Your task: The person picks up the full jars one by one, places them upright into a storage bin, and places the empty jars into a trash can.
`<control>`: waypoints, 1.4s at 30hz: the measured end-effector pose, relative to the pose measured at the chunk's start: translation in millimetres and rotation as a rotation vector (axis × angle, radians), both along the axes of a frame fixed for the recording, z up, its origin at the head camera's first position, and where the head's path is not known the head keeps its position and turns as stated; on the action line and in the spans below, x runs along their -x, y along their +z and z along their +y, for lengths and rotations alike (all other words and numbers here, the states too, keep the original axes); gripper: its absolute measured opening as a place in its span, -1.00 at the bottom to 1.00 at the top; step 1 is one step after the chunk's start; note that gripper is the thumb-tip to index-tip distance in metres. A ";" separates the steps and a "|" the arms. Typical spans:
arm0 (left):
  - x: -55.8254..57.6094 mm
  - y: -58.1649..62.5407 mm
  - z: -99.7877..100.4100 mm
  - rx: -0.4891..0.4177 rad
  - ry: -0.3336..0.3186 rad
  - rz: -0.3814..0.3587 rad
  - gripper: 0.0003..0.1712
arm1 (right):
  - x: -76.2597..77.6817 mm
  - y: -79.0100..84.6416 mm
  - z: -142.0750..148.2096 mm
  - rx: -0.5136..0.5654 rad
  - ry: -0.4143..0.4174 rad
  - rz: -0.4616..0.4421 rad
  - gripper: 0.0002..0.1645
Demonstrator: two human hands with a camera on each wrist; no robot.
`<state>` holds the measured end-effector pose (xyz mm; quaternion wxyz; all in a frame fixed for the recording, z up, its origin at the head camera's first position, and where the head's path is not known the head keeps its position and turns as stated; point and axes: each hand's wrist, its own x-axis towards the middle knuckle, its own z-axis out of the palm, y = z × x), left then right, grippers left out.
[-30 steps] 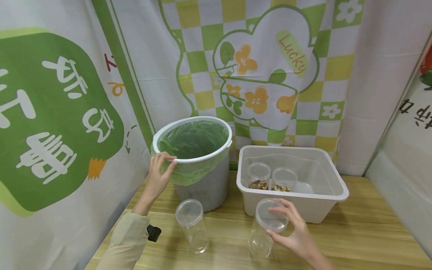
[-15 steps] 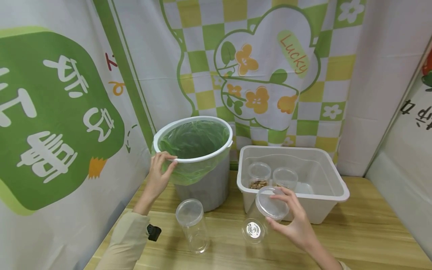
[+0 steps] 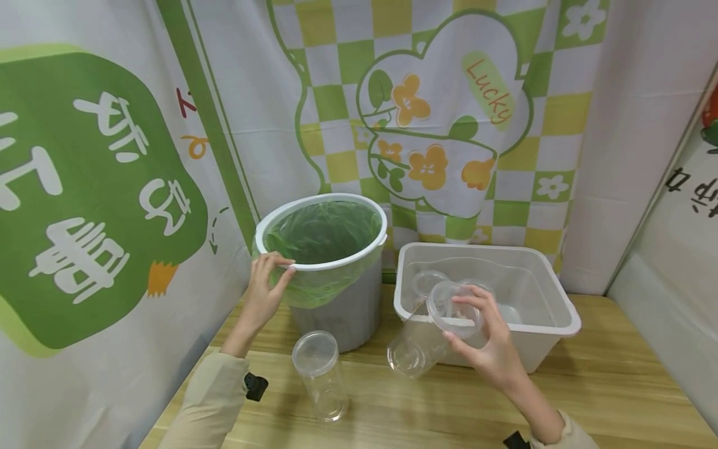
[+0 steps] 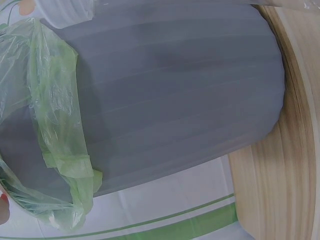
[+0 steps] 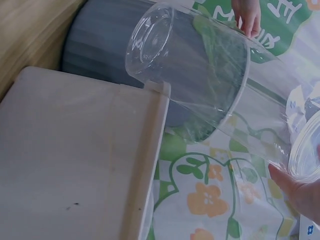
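My right hand (image 3: 488, 340) grips a clear plastic jar (image 3: 412, 350) around its lidded end. The jar is tilted off the table, its base pointing down and left, in front of the white tub; no contents show in it. In the right wrist view the clear jar (image 5: 200, 75) overlaps the tub's rim and the bin behind. My left hand (image 3: 263, 290) pinches the white rim of a grey trash can (image 3: 348, 318), over its green liner bag (image 3: 320, 284). A second clear lidded jar (image 3: 322, 377) stands upright on the table between my hands.
The white tub (image 3: 541, 325) stands right of the trash can and holds two lidded jars, partly hidden by the raised jar. Wood table (image 3: 370, 411) runs beneath everything. A printed curtain (image 3: 348, 112) hangs close behind.
My right hand has lifted the jar from the table toward the tub and tipped it so its base swings left. My left hand has stayed on the trash can's rim.
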<state>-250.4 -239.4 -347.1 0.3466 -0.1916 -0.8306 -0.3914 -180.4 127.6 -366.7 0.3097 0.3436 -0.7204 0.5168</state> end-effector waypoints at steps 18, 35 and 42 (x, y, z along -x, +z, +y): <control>-1.2 1.7 0.7 -0.009 -0.005 -0.006 -0.87 | 16.9 40.2 -16.7 0.228 0.131 0.090 -0.44; 0.4 -0.5 -1.4 -0.003 -0.008 -0.003 -0.86 | 32.6 86.7 -26.7 0.307 0.137 0.150 -0.48; -0.5 -0.1 -0.6 0.003 -0.008 -0.013 -0.87 | 41.1 104.6 -33.4 0.357 0.125 0.165 -0.47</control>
